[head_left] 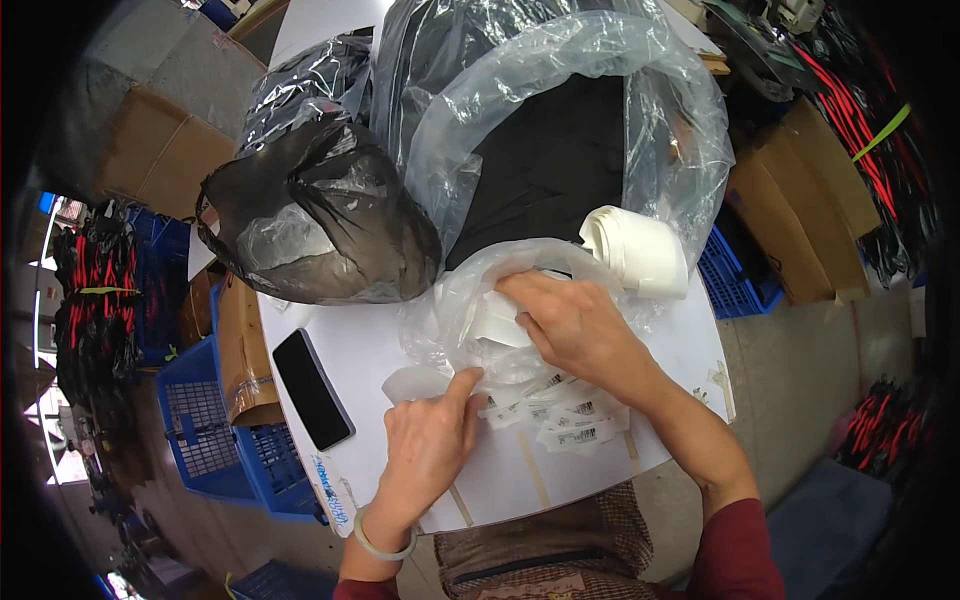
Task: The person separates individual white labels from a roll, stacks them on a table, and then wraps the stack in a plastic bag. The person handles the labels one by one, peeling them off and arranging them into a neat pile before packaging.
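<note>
A small clear plastic bag (462,290) stands with its mouth wide on the white table, pale white pieces (500,322) inside. My right hand (585,325) reaches over its rim into the mouth, fingers curled together; what they grip is hidden. At the bag's near left edge, my left hand (432,440) pinches the plastic between thumb and forefinger. Several small clear packets with barcode labels (578,424) lie fanned out between my hands, just before the bag.
A white roll (645,255) stands right of the bag. Behind are a large clear bag (570,45) with black material (550,165) and a black plastic bag (320,215). A phone (313,388) lies at left. Blue crates (205,420) and a cardboard box (800,205) flank the table (390,490).
</note>
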Demonstrator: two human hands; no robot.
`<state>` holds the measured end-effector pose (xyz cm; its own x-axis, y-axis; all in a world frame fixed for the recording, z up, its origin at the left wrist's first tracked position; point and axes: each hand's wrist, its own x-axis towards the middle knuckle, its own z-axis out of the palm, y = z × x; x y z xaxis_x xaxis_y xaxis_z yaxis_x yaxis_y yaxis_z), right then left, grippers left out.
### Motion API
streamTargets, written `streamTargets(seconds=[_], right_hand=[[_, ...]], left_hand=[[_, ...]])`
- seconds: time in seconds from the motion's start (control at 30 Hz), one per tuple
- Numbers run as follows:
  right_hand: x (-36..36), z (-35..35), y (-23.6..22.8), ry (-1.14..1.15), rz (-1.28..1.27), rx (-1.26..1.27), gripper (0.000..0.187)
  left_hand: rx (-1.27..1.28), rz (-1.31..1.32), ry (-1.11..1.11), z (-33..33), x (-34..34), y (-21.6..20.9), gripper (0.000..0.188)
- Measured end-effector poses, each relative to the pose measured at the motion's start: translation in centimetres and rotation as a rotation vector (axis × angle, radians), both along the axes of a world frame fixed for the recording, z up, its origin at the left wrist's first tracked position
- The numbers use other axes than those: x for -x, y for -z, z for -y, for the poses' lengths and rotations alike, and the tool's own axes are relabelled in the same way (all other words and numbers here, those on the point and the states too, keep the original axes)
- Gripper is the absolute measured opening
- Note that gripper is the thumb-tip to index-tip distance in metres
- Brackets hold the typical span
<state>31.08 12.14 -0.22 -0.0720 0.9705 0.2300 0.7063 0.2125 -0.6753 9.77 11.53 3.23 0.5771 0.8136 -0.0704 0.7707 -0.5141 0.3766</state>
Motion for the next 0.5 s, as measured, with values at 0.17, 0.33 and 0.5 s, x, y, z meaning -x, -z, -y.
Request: streamTargets(seconds=[0.17,0.33,0.5], right_hand=[[0.7,0.3,-0.4,0.075,0.025,-0.069,0.017],[1.0,1.8,-0.5,0.075,0.149,-0.020,0.024],[1.6,1.6,0.0,0.122,0.153,-0.039,0.022]], left_hand=[[0.036,0.082,-0.010,-0.6,0.4,0.1,0.021],[0.078,0.188,-0.028,-1.3,0.6,0.3,0.021],[0.137,0.270,-0.053,-1.2,0.8,0.4,0.024]])
